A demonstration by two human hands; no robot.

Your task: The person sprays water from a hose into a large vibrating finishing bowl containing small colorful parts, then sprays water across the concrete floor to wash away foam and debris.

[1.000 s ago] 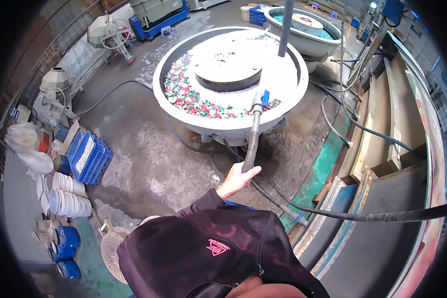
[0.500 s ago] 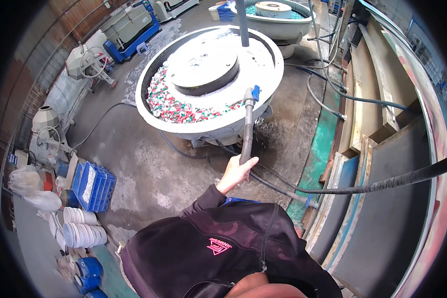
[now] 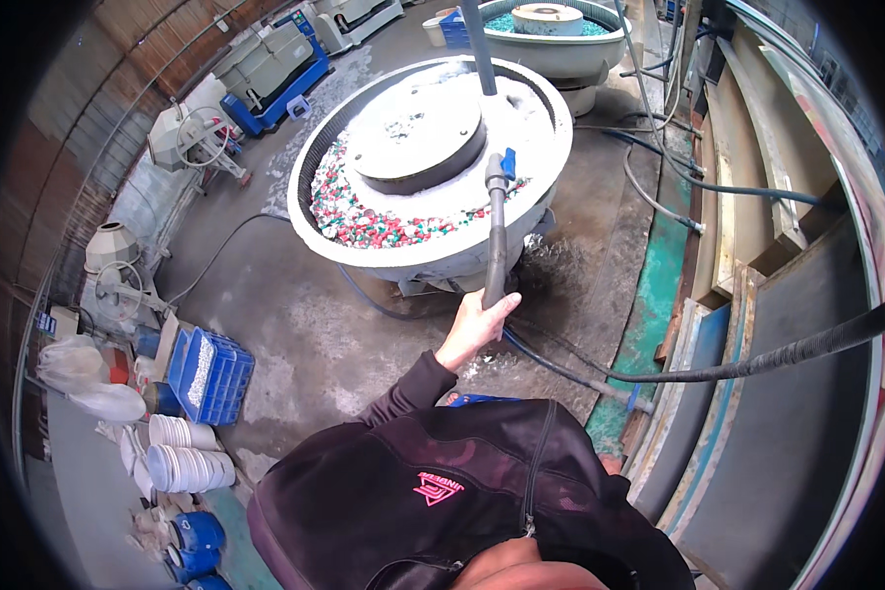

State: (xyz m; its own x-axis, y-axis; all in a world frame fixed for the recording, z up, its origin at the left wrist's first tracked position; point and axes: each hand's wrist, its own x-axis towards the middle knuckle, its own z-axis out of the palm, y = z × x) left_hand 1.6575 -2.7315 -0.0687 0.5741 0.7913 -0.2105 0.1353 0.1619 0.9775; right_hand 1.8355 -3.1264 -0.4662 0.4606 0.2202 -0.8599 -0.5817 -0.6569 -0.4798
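My left hand (image 3: 480,324) is closed around a grey hose (image 3: 498,241), its thumb on the right side. At the hose's far end, a pipe fitting with a blue valve handle (image 3: 508,163) reaches over the near right rim of a round, cream-coloured tub (image 3: 403,258). Small red, green and pale pieces (image 3: 364,226) fill the tub's near left part, and bright white foam (image 3: 531,128) covers much of the rest around a raised round hub (image 3: 413,138). Of my right hand (image 3: 612,464) only a small patch of skin shows beside the jacket; its fingers are hidden.
A second round tub (image 3: 560,59) stands behind. Along the right run stepped troughs (image 3: 787,324), crossed by a black hose (image 3: 757,366). On the left are a blue crate (image 3: 228,383), stacked white buckets (image 3: 189,467) and blue drums (image 3: 199,536). A dark hose (image 3: 383,313) trails across the wet floor.
The view has swung slightly left, so surroundings sit further right. My left hand and the hose's end have moved a little farther forward over the tub. The grip is unchanged.
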